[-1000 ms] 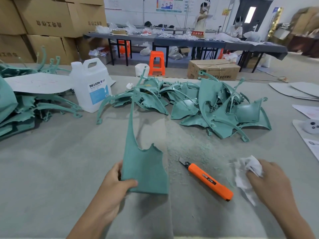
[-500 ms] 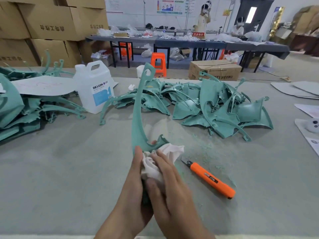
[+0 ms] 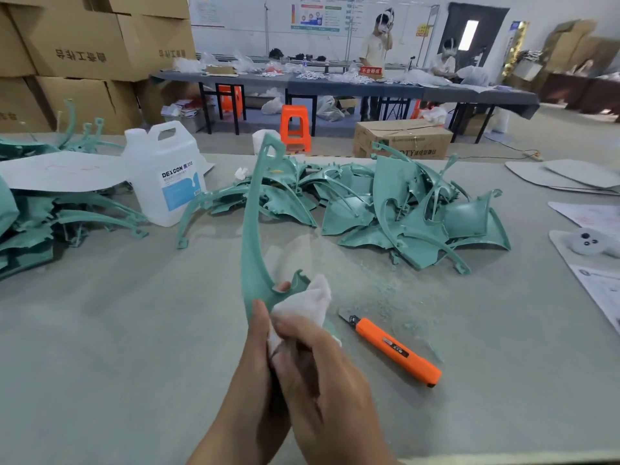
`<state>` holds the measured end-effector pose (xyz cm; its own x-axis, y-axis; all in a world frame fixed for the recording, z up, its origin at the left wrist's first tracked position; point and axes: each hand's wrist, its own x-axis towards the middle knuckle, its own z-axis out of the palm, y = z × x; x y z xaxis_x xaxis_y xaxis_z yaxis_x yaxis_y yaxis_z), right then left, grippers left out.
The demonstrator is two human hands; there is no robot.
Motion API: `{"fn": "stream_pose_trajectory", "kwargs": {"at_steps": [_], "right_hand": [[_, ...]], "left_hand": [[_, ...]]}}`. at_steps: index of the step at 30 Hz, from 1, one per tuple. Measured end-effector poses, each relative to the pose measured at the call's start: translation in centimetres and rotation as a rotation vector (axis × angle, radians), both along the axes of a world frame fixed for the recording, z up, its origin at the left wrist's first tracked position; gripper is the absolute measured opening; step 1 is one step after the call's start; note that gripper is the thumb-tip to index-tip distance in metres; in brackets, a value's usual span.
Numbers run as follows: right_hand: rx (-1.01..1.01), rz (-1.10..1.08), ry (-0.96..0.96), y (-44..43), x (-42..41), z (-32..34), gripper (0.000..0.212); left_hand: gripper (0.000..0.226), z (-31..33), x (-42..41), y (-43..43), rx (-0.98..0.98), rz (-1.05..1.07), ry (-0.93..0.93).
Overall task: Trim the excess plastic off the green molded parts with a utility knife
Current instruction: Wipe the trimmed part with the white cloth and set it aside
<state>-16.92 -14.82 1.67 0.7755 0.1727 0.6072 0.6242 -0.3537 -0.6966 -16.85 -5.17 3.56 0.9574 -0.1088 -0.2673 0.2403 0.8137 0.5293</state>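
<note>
I count one white jug (image 3: 164,172), labelled DEXCON. My left hand (image 3: 255,374) grips one green part (image 3: 250,229) upright; my right hand (image 3: 322,374) pinches one white cloth (image 3: 302,305) against it. One orange utility knife (image 3: 396,350) lies just right, untouched.

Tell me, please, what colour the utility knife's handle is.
The utility knife handle is orange; head view.

A green molded part (image 3: 250,229), a long curved arm with a slotted tip, stood upright, its broad base gripped in the left hand (image 3: 250,360) and partly hidden by a white cloth (image 3: 302,307). From it, a pile of green parts (image 3: 402,216) lay at 1 o'clock and another heap (image 3: 27,236) at 9 o'clock. The orange utility knife (image 3: 396,350) lay at 4 o'clock, blade pointing to 10 o'clock.
</note>
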Motion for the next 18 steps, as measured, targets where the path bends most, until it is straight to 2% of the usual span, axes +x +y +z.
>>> {"fn": "stream_pose_trajectory", "kwargs": {"at_steps": [5, 9, 12, 14, 16, 17, 18], "right_hand": [[-0.065, -0.171, 0.125, -1.7, 2.8, -0.2, 0.037], [-0.016, -0.016, 0.260, -0.5, 0.7, -0.3, 0.035], [0.005, -0.028, 0.130, 0.6, -2.4, -0.5, 0.045], [0.030, 0.007, 0.117, 0.5, -3.0, -0.4, 0.052], [0.026, -0.019, 0.059, -0.3, -1.3, 0.3, 0.041], [0.094, -0.058, 0.091, -0.9, 0.0, 0.4, 0.035], [0.234, -0.052, 0.229, -1.5, 1.2, 1.2, 0.033]], "left_hand": [[0.056, 0.3, -0.5, -0.7, 0.056, 0.013, -0.107], [0.041, 0.4, -0.1, -0.9, 0.139, 0.058, -0.147], [0.054, -0.5, 0.5, -0.2, 0.181, 0.095, -0.055], [0.057, -0.3, 0.4, 0.1, 0.252, 0.048, -0.074], [0.055, 0.1, -0.2, 0.5, 0.258, 0.042, -0.141], [0.052, 0.2, -0.4, 0.5, 0.293, 0.076, -0.178], [0.051, 0.4, -0.8, 0.5, 0.386, 0.129, -0.223]]}}
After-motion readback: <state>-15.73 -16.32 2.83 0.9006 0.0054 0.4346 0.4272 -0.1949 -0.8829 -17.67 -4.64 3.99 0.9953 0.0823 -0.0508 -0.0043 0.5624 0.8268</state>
